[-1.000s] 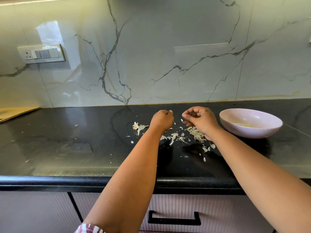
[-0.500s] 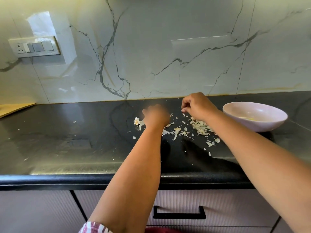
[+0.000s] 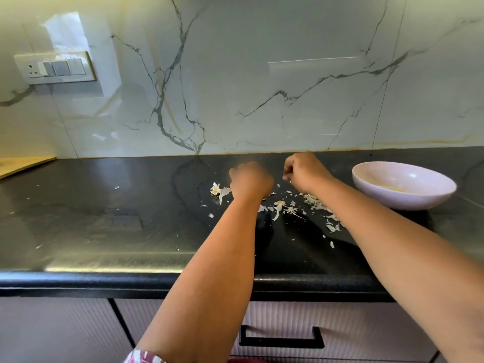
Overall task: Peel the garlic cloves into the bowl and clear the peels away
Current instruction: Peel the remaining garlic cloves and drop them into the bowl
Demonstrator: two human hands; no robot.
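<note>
A pale pink bowl (image 3: 419, 203) sits on the black counter at the right, with a little yellowish garlic inside. Garlic peels (image 3: 285, 209) lie scattered on the counter between and under my forearms, and a bigger clump of peel (image 3: 218, 191) lies just left of my left hand. My left hand (image 3: 251, 180) is blurred, seen from the back, its fingers curled into a fist around what looks like a garlic clove, mostly hidden. My right hand (image 3: 305, 170) hovers above the peels, left of the bowl, its fingertips pinched together on a small white scrap.
The black counter (image 3: 104, 218) runs to a marble wall behind. A switch plate (image 3: 55, 68) is on the wall at the upper left. A wooden board (image 3: 21, 165) shows at the far left edge. Drawers with a black handle (image 3: 281, 341) sit below the counter front.
My two hands were close together a second ago and have drawn apart. The right hand moved back toward the wall, and the left hand shifted slightly left and is blurred.
</note>
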